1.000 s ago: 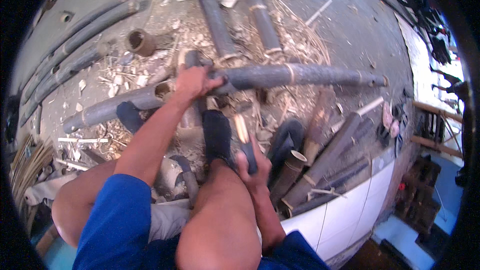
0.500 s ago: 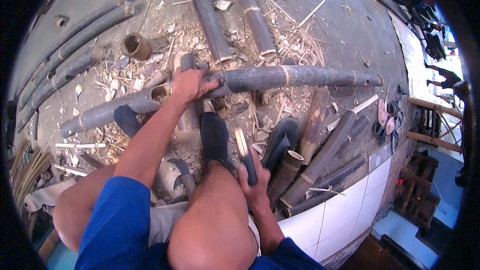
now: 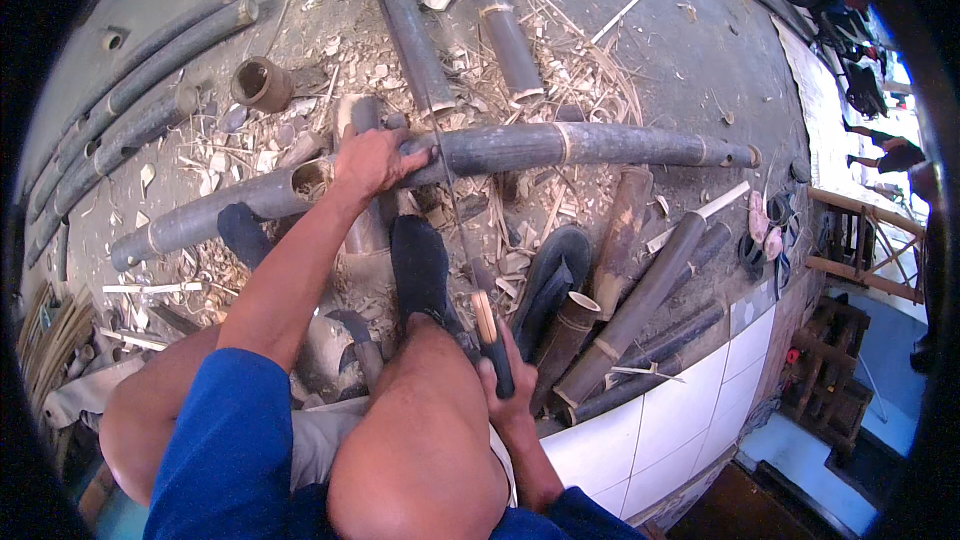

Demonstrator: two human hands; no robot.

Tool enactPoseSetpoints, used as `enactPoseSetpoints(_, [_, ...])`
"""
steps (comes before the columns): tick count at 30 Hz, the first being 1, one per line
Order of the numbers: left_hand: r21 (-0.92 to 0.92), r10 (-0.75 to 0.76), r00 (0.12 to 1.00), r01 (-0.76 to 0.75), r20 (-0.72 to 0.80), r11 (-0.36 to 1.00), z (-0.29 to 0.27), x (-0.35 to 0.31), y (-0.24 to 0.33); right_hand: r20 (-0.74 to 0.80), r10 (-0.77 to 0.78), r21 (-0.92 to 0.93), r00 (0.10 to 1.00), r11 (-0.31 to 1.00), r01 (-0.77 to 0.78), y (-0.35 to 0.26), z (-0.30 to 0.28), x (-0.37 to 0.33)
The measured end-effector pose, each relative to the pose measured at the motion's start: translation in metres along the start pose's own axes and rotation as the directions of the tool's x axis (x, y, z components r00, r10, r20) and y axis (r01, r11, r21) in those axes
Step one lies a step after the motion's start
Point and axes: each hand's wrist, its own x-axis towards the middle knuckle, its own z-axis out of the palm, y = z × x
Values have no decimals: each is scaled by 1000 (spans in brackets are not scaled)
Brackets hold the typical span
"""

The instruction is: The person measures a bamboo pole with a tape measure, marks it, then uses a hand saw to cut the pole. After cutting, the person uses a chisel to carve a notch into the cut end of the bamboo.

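Note:
A long dark bamboo pole [image 3: 620, 143] lies crosswise ahead of my feet, resting over a shorter upright-lying piece [image 3: 367, 232]. My left hand [image 3: 372, 162] is closed over the pole from above, just right of an open notch in it. In my right hand [image 3: 508, 385], near my knee, is the handle of a handsaw [image 3: 487, 325], with black and light wood parts. Its thin blade runs away from me and crosses the pole just right of my left fingers. Whether the teeth have cut in cannot be made out. My dark-socked foot [image 3: 418, 265] stands just below the pole.
A curved-blade tool [image 3: 357, 335] lies between my legs. Bamboo offcuts [image 3: 630, 315] and a flip-flop [image 3: 557, 280] lie to the right, beside white tiles [image 3: 650, 430]. Wood chips [image 3: 470, 80] cover the ground. More poles lie far ahead [image 3: 500, 25] and at left [image 3: 150, 120].
My right hand has drawn the saw back toward me, and more of its blade shows. My left hand keeps its hold on the pole. The view has shifted slightly.

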Motion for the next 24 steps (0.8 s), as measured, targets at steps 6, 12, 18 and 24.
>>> enactPoseSetpoints(6, [4,21,999,-21,-47,1000,0,-5,5,9,63,-35,998,997,-63,37,33,49])
enactPoseSetpoints(12, [-26,53,995,-56,-85,998,-3,-5,1,-13,26,-28,1000,999,-26,11,7,5])
enactPoseSetpoints(18, [-3,60,994,-61,-88,998,8,-4,1,-44,34,-12,998,999,-35,7,18,29])
enactPoseSetpoints(24, [53,51,998,-52,22,997,0,-4,-3,-120,-8,65,993,998,16,14,48,98])
